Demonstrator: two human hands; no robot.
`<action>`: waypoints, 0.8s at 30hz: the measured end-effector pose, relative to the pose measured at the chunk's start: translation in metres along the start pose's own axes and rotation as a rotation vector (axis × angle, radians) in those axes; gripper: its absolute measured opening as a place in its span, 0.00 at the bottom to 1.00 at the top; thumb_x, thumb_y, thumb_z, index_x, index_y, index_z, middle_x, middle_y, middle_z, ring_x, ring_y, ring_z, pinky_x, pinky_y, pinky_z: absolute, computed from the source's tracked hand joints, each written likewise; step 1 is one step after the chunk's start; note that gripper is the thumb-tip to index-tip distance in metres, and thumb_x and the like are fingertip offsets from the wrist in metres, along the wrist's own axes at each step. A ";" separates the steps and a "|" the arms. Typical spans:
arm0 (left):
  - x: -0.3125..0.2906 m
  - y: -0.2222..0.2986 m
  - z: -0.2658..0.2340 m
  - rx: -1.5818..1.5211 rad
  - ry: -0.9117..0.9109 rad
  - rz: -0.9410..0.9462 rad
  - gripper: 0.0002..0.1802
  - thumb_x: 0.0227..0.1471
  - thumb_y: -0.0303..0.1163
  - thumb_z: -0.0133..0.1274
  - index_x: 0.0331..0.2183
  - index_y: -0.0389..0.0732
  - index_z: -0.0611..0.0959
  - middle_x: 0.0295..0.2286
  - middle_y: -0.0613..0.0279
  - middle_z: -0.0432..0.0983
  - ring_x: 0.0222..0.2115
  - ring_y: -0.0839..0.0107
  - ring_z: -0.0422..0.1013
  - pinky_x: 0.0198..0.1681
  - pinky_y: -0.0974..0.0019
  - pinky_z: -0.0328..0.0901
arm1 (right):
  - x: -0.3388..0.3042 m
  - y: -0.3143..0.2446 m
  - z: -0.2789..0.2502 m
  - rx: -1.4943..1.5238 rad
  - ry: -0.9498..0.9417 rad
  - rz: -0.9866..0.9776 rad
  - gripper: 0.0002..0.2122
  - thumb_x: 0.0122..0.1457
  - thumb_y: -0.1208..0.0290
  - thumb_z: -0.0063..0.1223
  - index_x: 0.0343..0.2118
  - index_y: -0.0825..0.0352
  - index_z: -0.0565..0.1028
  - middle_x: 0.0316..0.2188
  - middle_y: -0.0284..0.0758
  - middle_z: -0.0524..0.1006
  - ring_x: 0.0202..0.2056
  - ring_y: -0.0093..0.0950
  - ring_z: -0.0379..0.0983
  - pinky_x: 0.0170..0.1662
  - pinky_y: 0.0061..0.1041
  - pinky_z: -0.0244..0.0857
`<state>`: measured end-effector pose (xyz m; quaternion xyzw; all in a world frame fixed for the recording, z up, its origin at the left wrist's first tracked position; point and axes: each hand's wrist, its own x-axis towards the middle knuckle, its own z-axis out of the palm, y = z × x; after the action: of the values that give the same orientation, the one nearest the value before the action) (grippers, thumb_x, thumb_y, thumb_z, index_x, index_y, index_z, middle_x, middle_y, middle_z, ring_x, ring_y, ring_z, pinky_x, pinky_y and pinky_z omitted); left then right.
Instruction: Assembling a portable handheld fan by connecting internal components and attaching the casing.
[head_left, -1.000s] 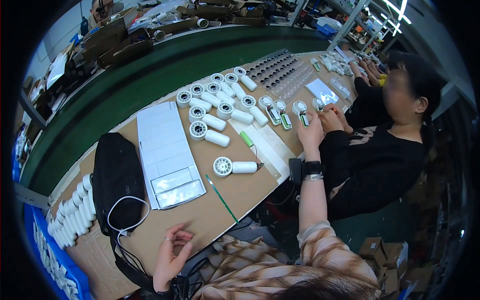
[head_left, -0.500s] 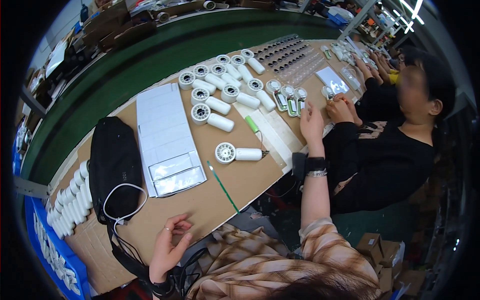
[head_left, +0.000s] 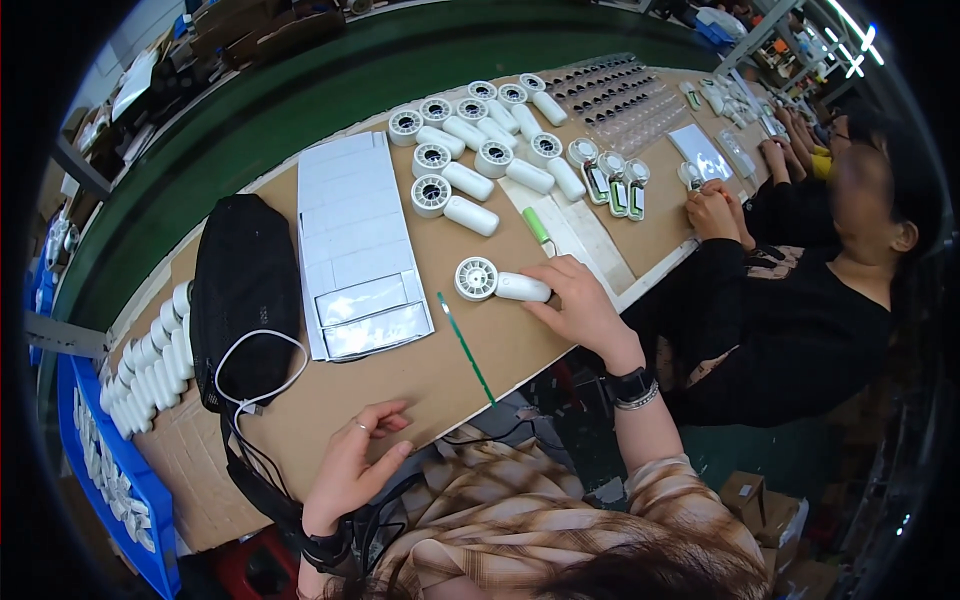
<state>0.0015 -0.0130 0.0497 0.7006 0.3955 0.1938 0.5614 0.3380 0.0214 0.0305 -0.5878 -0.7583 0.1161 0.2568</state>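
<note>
White plastic handheld fan, 1 unit, lying flat on the cardboard-covered bench with its round grille head to the left and its handle to the right. Right hand: fingers curled onto the handle end, thumb alongside, a light grasp; the fan is not lifted. Left hand: resting at the near bench edge, fingers loosely bent, holding nothing.

Associated items:
- Row of like fans, roughly 9 or more, laid out in 2 lines at the far side of the bench, apart from the one in hand.
- 3 fan heads with green-marked bodies, further right.
- Green-handled tool, just beyond the right hand.
- Thin green strip, lying diagonally near the fan.
- White segmented tray and black pouch, left of centre.
- Stack of white cylinders at the far left edge.

Progress, as judged: 1 fan drawn out and being handled; the laid-out row looks untouched, so most of the batch appears left.
</note>
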 end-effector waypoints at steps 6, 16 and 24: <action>0.002 0.002 0.002 0.020 -0.006 -0.013 0.21 0.48 0.23 0.51 0.46 0.35 0.69 0.36 0.59 0.72 0.38 0.71 0.68 0.43 0.70 0.62 | 0.003 -0.008 0.006 0.060 -0.012 -0.026 0.15 0.45 0.74 0.58 0.39 0.66 0.73 0.30 0.37 0.71 0.33 0.34 0.67 0.38 0.28 0.64; 0.006 0.002 0.000 0.008 -0.005 0.020 0.24 0.47 0.27 0.54 0.47 0.35 0.69 0.34 0.56 0.73 0.37 0.66 0.70 0.42 0.68 0.64 | 0.024 -0.011 -0.013 0.660 0.207 0.308 0.10 0.56 0.73 0.48 0.40 0.69 0.72 0.22 0.31 0.73 0.22 0.17 0.66 0.25 0.16 0.61; 0.021 0.030 0.012 -0.395 0.313 0.226 0.42 0.40 0.27 0.61 0.55 0.39 0.57 0.46 0.53 0.64 0.46 0.66 0.64 0.45 0.63 0.63 | 0.024 -0.091 -0.020 1.363 -0.124 0.449 0.09 0.61 0.72 0.42 0.41 0.68 0.70 0.22 0.30 0.73 0.19 0.14 0.66 0.19 0.11 0.56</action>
<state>0.0336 -0.0061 0.0709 0.5786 0.3512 0.4348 0.5940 0.2691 0.0159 0.0971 -0.4308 -0.3914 0.6466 0.4930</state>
